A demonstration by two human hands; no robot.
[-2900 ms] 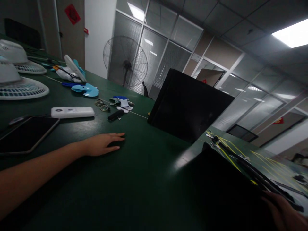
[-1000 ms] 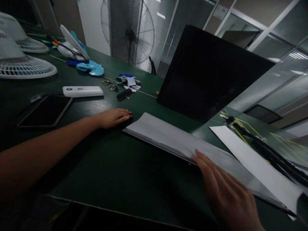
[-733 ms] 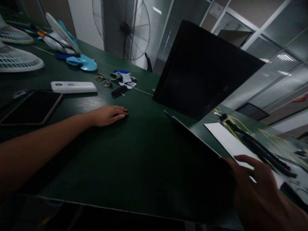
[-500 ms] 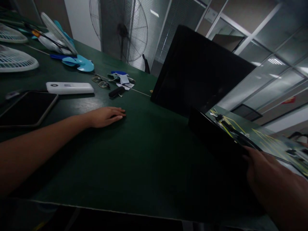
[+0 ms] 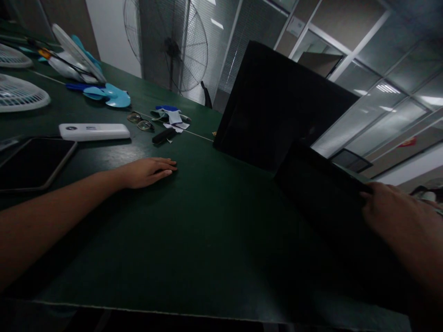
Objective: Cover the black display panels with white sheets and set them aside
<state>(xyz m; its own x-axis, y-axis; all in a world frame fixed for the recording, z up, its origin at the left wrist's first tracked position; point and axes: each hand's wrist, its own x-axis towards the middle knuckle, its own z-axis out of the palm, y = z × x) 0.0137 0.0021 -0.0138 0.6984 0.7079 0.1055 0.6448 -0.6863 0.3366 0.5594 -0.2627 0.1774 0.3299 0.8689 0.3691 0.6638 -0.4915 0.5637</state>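
My left hand lies flat on the green tabletop, fingers stretched out and holding nothing. On the right, my right hand is closed around the upper edge of a black flat panel, which stands tilted over the table. Its lower part merges into shadow, so its exact kind cannot be told. Directly behind it, a larger black rectangular panel leans upright. Whether the two panels are joined is too dark to make out.
Left of my arm are a dark-screened tablet and a white oblong device. Farther back lie glasses, a black pocket-sized object, papers, blue fan blades and white fan grilles. A large fan stands beyond.
My right hand has raised the front black panel's upper edge, which now hides the yellow-striped surface behind it. My left hand rests in the same place; the view has shifted slightly.
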